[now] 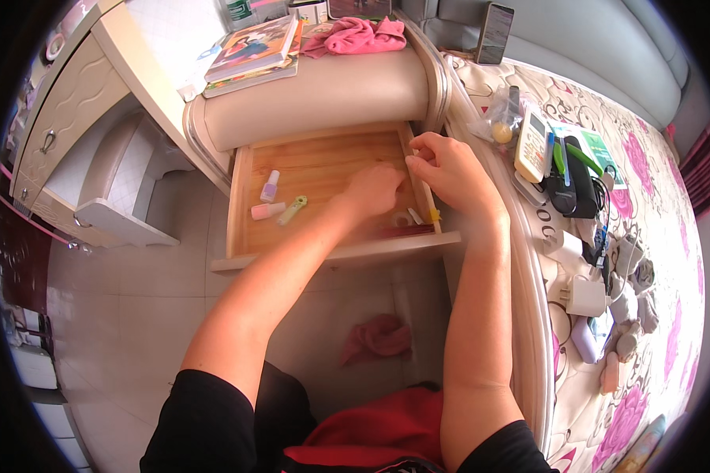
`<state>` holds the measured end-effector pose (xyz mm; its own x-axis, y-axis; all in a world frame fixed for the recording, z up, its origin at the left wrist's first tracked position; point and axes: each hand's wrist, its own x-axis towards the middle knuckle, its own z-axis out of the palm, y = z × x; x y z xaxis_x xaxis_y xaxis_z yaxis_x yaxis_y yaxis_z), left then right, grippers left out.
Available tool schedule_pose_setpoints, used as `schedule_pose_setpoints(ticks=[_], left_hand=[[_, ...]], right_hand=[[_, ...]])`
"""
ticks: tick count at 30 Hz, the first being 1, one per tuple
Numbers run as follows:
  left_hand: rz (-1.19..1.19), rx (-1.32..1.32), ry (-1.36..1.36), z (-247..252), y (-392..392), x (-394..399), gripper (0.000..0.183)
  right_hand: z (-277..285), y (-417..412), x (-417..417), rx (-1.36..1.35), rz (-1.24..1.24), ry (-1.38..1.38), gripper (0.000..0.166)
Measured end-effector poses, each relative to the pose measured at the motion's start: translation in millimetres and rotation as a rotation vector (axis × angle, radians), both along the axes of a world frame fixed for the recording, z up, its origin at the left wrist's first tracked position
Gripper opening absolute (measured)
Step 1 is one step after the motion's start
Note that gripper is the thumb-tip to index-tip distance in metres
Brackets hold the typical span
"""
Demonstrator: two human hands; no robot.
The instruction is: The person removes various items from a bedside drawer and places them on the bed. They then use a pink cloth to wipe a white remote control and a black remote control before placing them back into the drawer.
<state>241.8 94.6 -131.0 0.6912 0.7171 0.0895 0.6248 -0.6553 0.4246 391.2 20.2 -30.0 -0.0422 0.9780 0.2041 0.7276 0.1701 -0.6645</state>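
Note:
An open wooden drawer (319, 154) is in front of me. My left hand (378, 186) reaches down into its right half; its fingertips are blurred and hard to see. My right hand (447, 165) hovers at the drawer's right side wall, fingers curled, a gap between thumb and forefinger, nothing visible in it. In the drawer's left part lie a purple nail polish bottle (270, 187), a pink nail polish bottle (267, 211) and a pale green nail clipper (293, 210). A roll of tape (400, 219) and a dark red flat item (407, 231) sit in the front right corner.
Books (254, 50) and a pink cloth (358, 36) rest on the nightstand top. On the bed at right lie a remote control (531, 145), a charger (586, 295), rolled socks (624, 301) and a standing phone (495, 33). Another pink cloth (378, 338) is below the drawer.

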Motion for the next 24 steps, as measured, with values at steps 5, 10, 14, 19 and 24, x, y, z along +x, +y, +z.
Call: schedule_pose_setpoints(ticks=[5,10,14,19,24], left_hand=[[-0.040,-0.230,-0.043,-12,1,22,0.018],[0.213,-0.088,0.182,17,4,11,0.021],[0.242,0.041,0.435,14,4,-17,0.023],[0.195,-0.076,0.583,15,8,-25,0.032],[0.160,-0.141,0.439,17,1,-49,0.025]], right_hand=[[-2,1,4,-0.031,-0.011,0.035,0.033],[-3,-3,10,-0.044,-0.018,0.010,0.033],[-5,0,9,-0.045,-0.012,0.010,0.033],[-2,3,-6,-0.069,0.003,0.006,0.033],[2,3,-20,-0.176,-0.006,0.054,0.034]])
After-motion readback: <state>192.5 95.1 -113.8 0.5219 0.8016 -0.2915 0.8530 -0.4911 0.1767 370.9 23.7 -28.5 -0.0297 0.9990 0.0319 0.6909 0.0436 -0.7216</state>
